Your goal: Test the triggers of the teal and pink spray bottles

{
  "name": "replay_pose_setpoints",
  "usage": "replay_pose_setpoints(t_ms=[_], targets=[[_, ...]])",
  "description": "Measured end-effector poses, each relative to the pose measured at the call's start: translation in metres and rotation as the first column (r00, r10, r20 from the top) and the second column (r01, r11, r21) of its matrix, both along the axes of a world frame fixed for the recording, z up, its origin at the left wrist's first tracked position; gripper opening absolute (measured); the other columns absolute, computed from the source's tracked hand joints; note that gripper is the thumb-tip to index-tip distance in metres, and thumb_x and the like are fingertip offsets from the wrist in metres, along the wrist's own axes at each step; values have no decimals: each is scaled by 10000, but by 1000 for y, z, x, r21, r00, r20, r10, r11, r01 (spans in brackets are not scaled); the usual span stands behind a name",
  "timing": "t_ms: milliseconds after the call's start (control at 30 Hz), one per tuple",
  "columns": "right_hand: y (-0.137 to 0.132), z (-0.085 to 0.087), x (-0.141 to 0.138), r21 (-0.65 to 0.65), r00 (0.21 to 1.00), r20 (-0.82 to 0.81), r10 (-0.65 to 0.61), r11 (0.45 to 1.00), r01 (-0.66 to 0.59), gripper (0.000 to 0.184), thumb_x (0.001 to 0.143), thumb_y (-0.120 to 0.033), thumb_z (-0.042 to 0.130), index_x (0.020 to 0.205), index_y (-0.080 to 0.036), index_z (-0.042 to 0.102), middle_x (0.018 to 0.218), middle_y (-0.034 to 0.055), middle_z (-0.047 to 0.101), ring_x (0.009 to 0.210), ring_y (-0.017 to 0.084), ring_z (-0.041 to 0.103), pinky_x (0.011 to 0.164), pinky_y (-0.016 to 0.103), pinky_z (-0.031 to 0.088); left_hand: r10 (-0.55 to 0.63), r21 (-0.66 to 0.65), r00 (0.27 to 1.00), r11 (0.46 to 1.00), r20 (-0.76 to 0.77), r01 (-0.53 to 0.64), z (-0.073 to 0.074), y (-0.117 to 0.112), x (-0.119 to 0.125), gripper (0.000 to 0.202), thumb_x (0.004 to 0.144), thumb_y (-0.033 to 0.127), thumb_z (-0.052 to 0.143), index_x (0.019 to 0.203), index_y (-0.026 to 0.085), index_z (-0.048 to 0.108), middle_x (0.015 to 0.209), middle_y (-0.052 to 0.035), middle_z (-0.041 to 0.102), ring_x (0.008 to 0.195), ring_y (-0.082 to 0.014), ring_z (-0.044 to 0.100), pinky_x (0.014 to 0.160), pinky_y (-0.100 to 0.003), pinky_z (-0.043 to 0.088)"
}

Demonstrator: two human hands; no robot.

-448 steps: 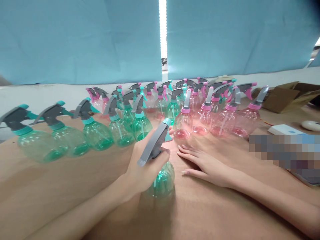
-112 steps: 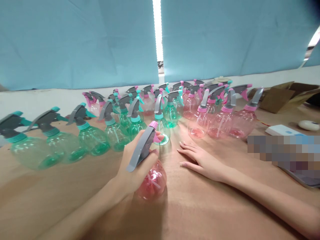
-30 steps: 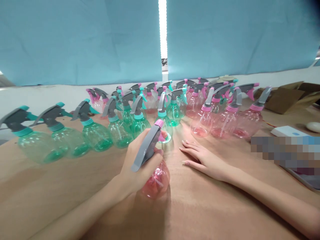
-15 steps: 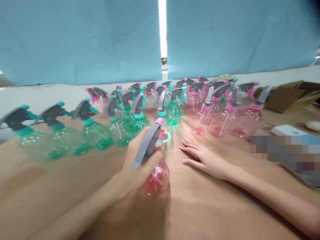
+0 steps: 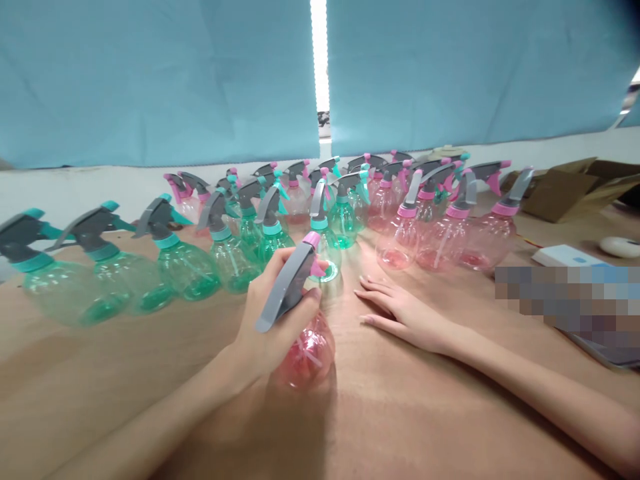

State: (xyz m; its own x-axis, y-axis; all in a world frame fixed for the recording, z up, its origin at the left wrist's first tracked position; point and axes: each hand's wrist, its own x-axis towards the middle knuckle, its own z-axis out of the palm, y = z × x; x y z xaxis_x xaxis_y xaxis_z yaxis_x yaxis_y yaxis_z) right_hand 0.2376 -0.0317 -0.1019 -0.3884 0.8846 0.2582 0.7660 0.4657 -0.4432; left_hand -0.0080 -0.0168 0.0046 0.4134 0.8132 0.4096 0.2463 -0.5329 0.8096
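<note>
My left hand (image 5: 275,313) is wrapped round the neck of a pink spray bottle (image 5: 310,357) with a grey and pink trigger head, at the middle of the table. Its fingers partly hide the neck and trigger. Flat on the wooden table to the right lies my right hand (image 5: 400,313), fingers spread and holding nothing. A clear green spray bottle (image 5: 327,250) stands just beyond the held one. Past my right hand is a pink spray bottle (image 5: 397,247), the closest of several pink ones there.
Several green spray bottles (image 5: 187,270) form a row on the left, and more green and pink ones crowd the back. A brown cardboard box (image 5: 565,190), a white box (image 5: 570,256) and a white rounded object (image 5: 620,247) sit at right. Blue cloth (image 5: 165,80) hangs behind.
The whole view has shifted slightly, so things appear a little further left. My left hand keeps its grip on the pink spray bottle, and my right hand stays flat on the table.
</note>
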Motion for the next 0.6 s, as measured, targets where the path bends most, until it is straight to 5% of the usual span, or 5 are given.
replay_pose_setpoints(t_ms=[167, 333, 600], targets=[[0, 2, 0, -12, 1000, 22, -6, 1000, 6, 591, 928, -569, 458, 1367, -179, 521, 1470, 144, 435, 1399, 304, 318, 1139, 527, 267, 8, 19, 1000, 1000, -19, -8, -1, 1, -1, 249, 773, 156, 551, 1000, 247, 504, 709, 60, 526, 540, -112, 431, 551, -260, 372], [0, 1, 0, -8, 1000, 0, 2, 1000, -2, 571, 927, -560, 467, 1365, -199, 526, 1473, 138, 431, 1391, 307, 336, 1131, 530, 280, 11, 55, 1000, 998, -19, -10, 0, 0, -1, 276, 770, 146, 543, 1025, 250, 521, 917, 10, 614, 679, -138, 526, 654, -281, 429], [0, 1, -1, -7, 1000, 18, -5, 1000, 5, 564, 934, -560, 454, 1363, -202, 533, 1460, 132, 453, 1386, 314, 343, 1125, 531, 295, 2, 22, 1000, 1000, -31, -2, 1, 0, -2, 238, 755, 178, 544, 983, 235, 507, 658, 58, 461, 533, -121, 430, 538, -275, 386]])
